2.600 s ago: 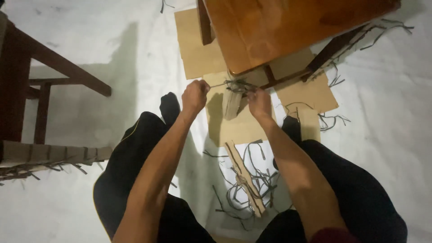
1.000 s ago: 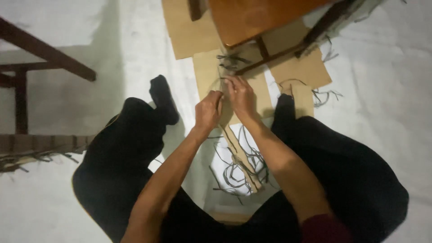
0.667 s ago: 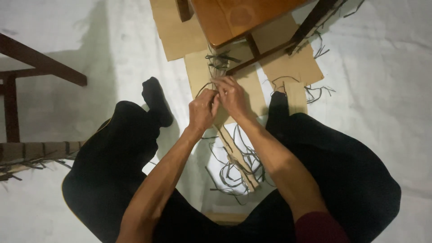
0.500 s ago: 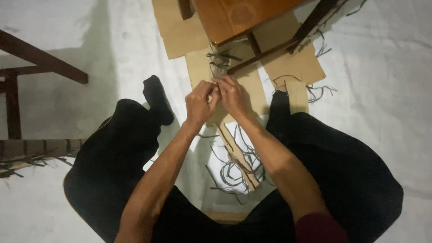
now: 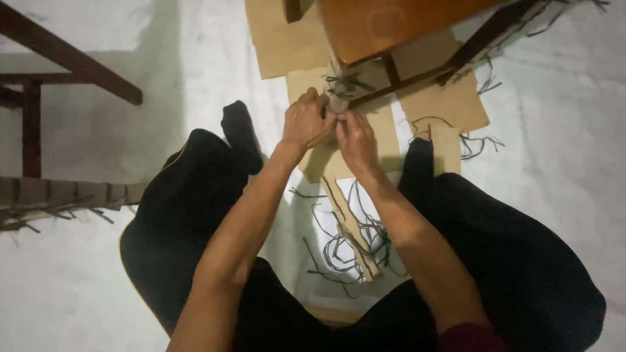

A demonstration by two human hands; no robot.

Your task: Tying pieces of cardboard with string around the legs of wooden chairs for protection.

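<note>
My left hand (image 5: 305, 121) and my right hand (image 5: 355, 138) meet fingertip to fingertip at a cardboard-wrapped leg (image 5: 339, 96) of a brown wooden table (image 5: 391, 26). Both pinch a thin dark strip that goes round the cardboard; the strip itself is mostly hidden by my fingers. Just above my hands, dark strips (image 5: 345, 82) are knotted round the same leg. I sit on the floor in dark trousers, one leg on either side of the work.
Flat cardboard sheets (image 5: 287, 45) lie under the table. A cardboard strip (image 5: 349, 228) and several loose dark strips (image 5: 345, 251) lie between my legs. More strips (image 5: 479, 140) lie at right. Another wooden frame (image 5: 72, 68) and a wrapped leg (image 5: 65, 195) stand at left.
My hands were apart at the knot, then came together lower down the leg. Now they have moved back up the leg, just under the knot.
</note>
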